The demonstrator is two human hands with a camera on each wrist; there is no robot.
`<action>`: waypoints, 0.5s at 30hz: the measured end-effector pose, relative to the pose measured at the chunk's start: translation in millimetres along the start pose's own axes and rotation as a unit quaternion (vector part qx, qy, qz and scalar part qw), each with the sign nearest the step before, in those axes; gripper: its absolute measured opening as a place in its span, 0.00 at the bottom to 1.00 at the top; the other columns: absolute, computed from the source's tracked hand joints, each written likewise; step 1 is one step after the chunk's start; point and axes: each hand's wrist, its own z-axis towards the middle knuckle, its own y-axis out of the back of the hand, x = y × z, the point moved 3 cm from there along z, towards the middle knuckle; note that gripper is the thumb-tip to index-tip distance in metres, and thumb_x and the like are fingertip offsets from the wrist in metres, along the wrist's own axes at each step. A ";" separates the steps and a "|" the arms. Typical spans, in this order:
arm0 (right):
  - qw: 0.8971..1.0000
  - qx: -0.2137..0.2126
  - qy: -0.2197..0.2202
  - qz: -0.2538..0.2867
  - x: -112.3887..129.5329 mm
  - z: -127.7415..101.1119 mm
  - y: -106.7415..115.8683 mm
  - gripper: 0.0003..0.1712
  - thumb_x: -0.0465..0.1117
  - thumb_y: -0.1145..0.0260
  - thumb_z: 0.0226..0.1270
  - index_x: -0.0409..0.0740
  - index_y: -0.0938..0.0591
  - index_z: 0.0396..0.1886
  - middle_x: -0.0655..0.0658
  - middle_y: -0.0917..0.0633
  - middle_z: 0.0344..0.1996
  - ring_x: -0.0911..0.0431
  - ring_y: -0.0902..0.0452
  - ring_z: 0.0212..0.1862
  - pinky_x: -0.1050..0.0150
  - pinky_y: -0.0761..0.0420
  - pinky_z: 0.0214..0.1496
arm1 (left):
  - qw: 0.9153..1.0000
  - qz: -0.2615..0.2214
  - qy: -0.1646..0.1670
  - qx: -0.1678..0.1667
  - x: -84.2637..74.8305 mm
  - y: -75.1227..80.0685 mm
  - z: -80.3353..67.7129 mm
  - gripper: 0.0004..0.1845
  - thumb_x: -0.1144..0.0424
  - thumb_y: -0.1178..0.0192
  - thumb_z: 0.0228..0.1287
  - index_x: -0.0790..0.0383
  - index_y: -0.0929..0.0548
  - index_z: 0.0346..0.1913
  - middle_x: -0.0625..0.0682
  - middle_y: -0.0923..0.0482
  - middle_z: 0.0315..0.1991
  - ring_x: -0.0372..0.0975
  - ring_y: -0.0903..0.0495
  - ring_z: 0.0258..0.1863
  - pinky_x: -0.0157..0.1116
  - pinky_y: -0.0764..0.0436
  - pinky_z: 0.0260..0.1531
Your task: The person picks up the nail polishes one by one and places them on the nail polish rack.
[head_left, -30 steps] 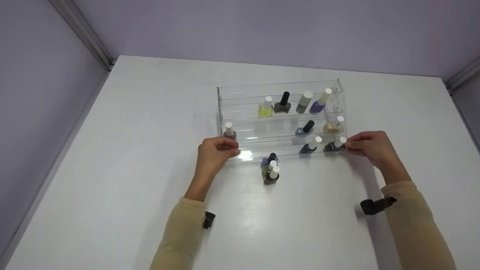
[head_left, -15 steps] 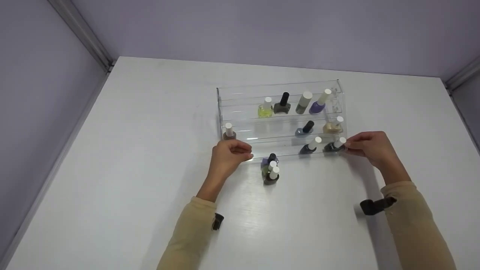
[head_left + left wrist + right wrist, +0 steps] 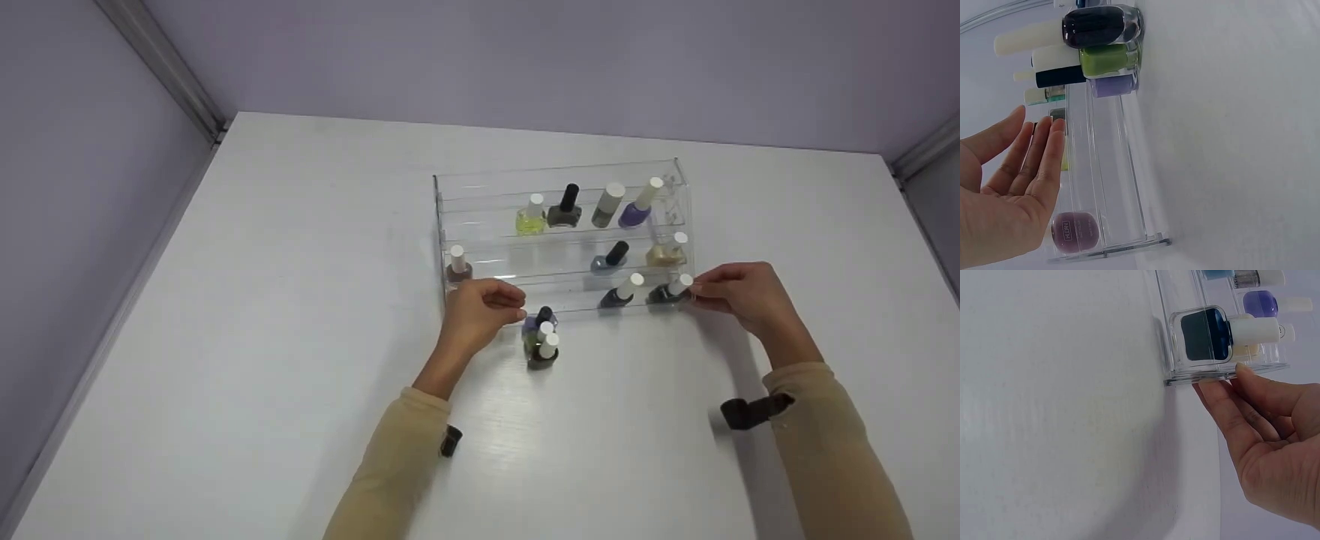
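The left hand (image 3: 480, 315) hovers with its grip released, fingers straight and close together in the left wrist view (image 3: 1010, 185), holding nothing. Just past its fingertips stands a cluster of three nail polish bottles (image 3: 541, 341) on the white worktop (image 3: 300, 300), one dark with a white cap, one green, one lilac with a black cap; in the left wrist view they (image 3: 1103, 53) lie beyond the fingertips, close against the front rail of the clear acrylic rack (image 3: 559, 232). A mauve bottle (image 3: 458, 264) sits in the rack just behind this hand, seen through the acrylic beside the palm (image 3: 1075, 230). The right hand (image 3: 739, 296) has its fingers loosely bent, the fingertips (image 3: 1244, 371) touching the rack's right end panel at its base; its grip is released, pressing rather than clasping. Just inside that panel, next to these fingertips, a dark teal bottle (image 3: 1213, 333) with a white cap stands on the lowest tier (image 3: 669, 291). Farther from this hand along the same tier is a blue-grey bottle (image 3: 621, 292); the tiers above carry more bottles, among them a yellow one (image 3: 531, 217) and a purple one (image 3: 637, 210). Both wrists wear tan sleeves (image 3: 825, 427).
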 end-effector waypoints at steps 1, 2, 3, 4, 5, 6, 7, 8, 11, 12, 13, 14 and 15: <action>1.000 0.000 -0.001 0.000 0.0 0.0 0.0 0.05 0.30 0.34 0.56 0.44 0.16 0.26 0.49 0.18 0.29 0.60 0.19 0.33 0.66 0.19 0.40 | 1.000 0.003 0.001 0.000 0.6 -1.1 0.4 0.08 0.77 0.35 0.48 0.71 0.17 0.34 0.57 0.18 0.32 0.42 0.18 0.32 0.31 0.20 0.34; 1.000 0.001 -0.001 0.001 0.0 0.0 0.0 0.05 0.30 0.34 0.56 0.44 0.16 0.26 0.49 0.18 0.29 0.60 0.19 0.33 0.66 0.19 0.41 | 1.000 0.006 0.000 0.001 0.9 -2.0 0.7 0.08 0.78 0.35 0.48 0.71 0.17 0.34 0.57 0.17 0.32 0.41 0.18 0.32 0.30 0.20 0.34; 1.000 0.001 -0.001 0.001 0.0 0.0 0.0 0.05 0.30 0.33 0.56 0.44 0.16 0.26 0.49 0.18 0.29 0.60 0.19 0.33 0.66 0.19 0.41 | 1.000 0.008 0.000 0.003 1.5 -3.0 1.1 0.08 0.78 0.35 0.48 0.70 0.17 0.34 0.56 0.18 0.31 0.41 0.18 0.32 0.30 0.20 0.34; 1.000 0.001 -0.001 0.002 0.0 0.1 0.0 0.05 0.30 0.33 0.56 0.44 0.16 0.26 0.49 0.18 0.29 0.60 0.19 0.33 0.66 0.19 0.41 | 1.000 0.010 0.000 0.004 2.0 -3.9 1.4 0.08 0.78 0.35 0.48 0.70 0.17 0.34 0.56 0.17 0.31 0.41 0.18 0.32 0.30 0.20 0.34; 1.000 0.002 -0.001 0.003 0.0 0.2 0.0 0.04 0.30 0.33 0.56 0.43 0.16 0.26 0.49 0.18 0.29 0.60 0.19 0.33 0.66 0.19 0.41 | 1.000 0.013 0.002 0.005 2.6 -4.7 1.7 0.08 0.78 0.36 0.48 0.70 0.17 0.34 0.56 0.18 0.31 0.41 0.18 0.32 0.30 0.20 0.34; 1.000 0.002 0.000 0.002 0.0 0.2 -0.1 0.04 0.30 0.33 0.56 0.43 0.16 0.26 0.49 0.18 0.29 0.60 0.19 0.33 0.66 0.19 0.41 | 1.000 0.013 0.003 0.005 3.2 -5.5 2.1 0.08 0.78 0.36 0.48 0.70 0.17 0.34 0.56 0.18 0.32 0.41 0.18 0.32 0.30 0.20 0.35; 1.000 0.002 0.000 0.003 0.1 0.3 -0.2 0.04 0.30 0.33 0.56 0.43 0.16 0.26 0.48 0.18 0.29 0.60 0.19 0.33 0.66 0.19 0.41 | 1.000 0.014 0.005 0.006 3.6 -6.1 2.4 0.08 0.78 0.36 0.48 0.70 0.17 0.34 0.56 0.18 0.32 0.41 0.18 0.32 0.30 0.20 0.35; 1.000 0.003 0.000 0.004 0.2 0.3 -0.3 0.04 0.30 0.33 0.56 0.43 0.16 0.26 0.48 0.18 0.29 0.60 0.19 0.33 0.66 0.19 0.41 | 1.000 0.013 0.006 0.007 3.7 -6.9 2.8 0.08 0.78 0.36 0.48 0.70 0.17 0.34 0.56 0.17 0.32 0.41 0.18 0.32 0.30 0.20 0.35; 1.000 0.003 0.001 0.005 0.4 0.2 -0.5 0.04 0.30 0.33 0.55 0.43 0.16 0.26 0.48 0.17 0.29 0.59 0.19 0.33 0.66 0.19 0.40 | 1.000 0.010 0.008 0.008 3.7 -9.0 3.7 0.08 0.78 0.35 0.47 0.70 0.17 0.34 0.56 0.17 0.32 0.41 0.18 0.33 0.30 0.20 0.36; 1.000 0.003 0.001 0.005 0.4 0.2 -0.5 0.04 0.30 0.33 0.55 0.43 0.16 0.26 0.48 0.17 0.29 0.59 0.19 0.33 0.66 0.19 0.40 | 1.000 0.009 0.008 0.009 3.6 -9.6 4.1 0.08 0.78 0.35 0.47 0.70 0.17 0.34 0.56 0.17 0.32 0.41 0.18 0.33 0.30 0.21 0.36; 1.000 0.002 0.000 0.005 0.5 0.1 -0.5 0.04 0.30 0.33 0.55 0.43 0.16 0.26 0.48 0.17 0.29 0.59 0.19 0.33 0.66 0.19 0.40 | 1.000 0.010 0.006 0.009 3.5 -10.3 4.3 0.08 0.77 0.34 0.47 0.70 0.17 0.34 0.56 0.17 0.32 0.41 0.18 0.33 0.30 0.21 0.36; 1.000 0.002 0.000 0.005 0.4 0.1 -0.5 0.04 0.30 0.33 0.55 0.43 0.16 0.26 0.48 0.17 0.29 0.60 0.19 0.33 0.66 0.19 0.40 | 1.000 0.011 0.006 0.010 3.5 -11.0 4.5 0.08 0.77 0.34 0.47 0.70 0.17 0.34 0.56 0.17 0.32 0.41 0.18 0.33 0.30 0.21 0.36; 1.000 0.001 -0.001 0.005 0.3 0.1 -0.4 0.04 0.30 0.33 0.55 0.43 0.16 0.26 0.49 0.17 0.29 0.60 0.19 0.33 0.66 0.19 0.40 | 1.000 0.011 0.004 0.011 3.8 -11.7 4.7 0.08 0.77 0.34 0.47 0.70 0.17 0.34 0.56 0.17 0.32 0.41 0.18 0.33 0.30 0.21 0.36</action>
